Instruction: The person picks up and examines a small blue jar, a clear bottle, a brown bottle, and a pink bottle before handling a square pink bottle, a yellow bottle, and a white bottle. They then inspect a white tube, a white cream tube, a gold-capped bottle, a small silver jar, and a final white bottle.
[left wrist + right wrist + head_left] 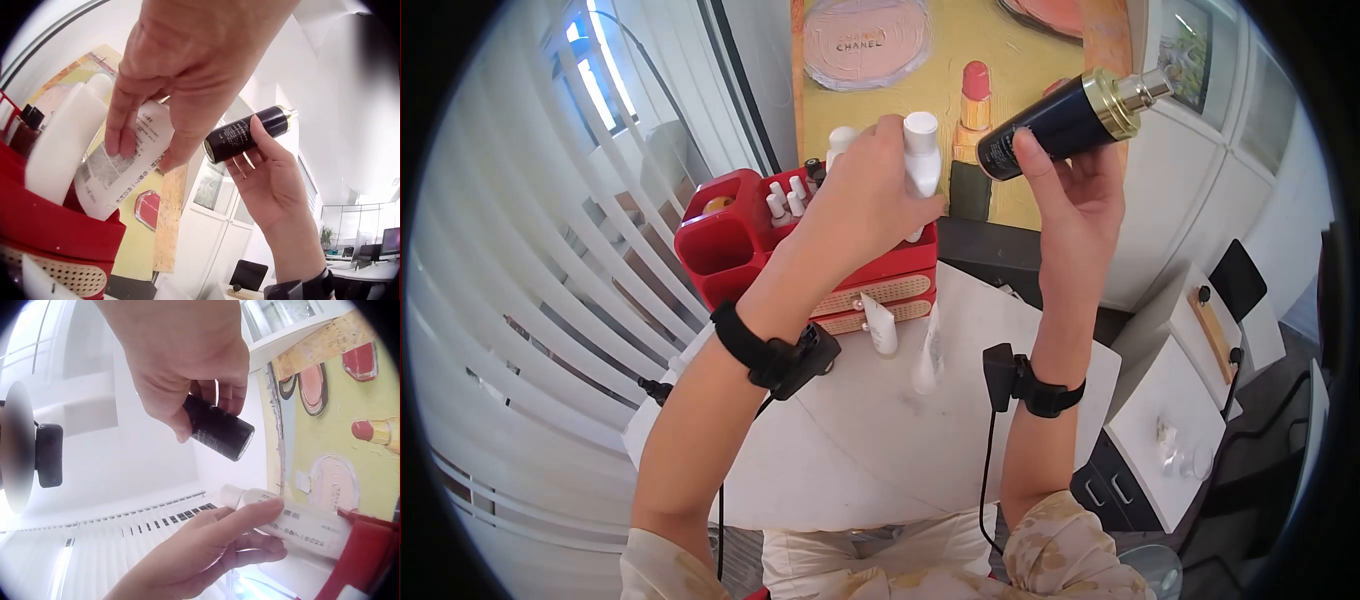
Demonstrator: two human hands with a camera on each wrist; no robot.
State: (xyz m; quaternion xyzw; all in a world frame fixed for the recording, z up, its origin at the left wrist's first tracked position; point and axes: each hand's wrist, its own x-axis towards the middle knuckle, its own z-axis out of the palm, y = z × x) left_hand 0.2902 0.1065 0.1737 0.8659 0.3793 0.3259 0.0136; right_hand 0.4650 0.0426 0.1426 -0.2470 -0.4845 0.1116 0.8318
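My left hand grips a white bottle with printed text at the right end of the red organizer. In the left wrist view, the lower end of that white bottle is at the organizer's red edge, beside another white bottle. Raised to the right, my right hand holds a dark bottle with a gold collar and silver pump, tilted, its pump end up and to the right. The right wrist view shows fingers and thumb around the dark bottle, apart from the left hand.
Small white-capped bottles stand in the organizer. Two white tubes are in front of its drawers on the white table. Behind is a painting with a lipstick; a white cabinet stands at the right.
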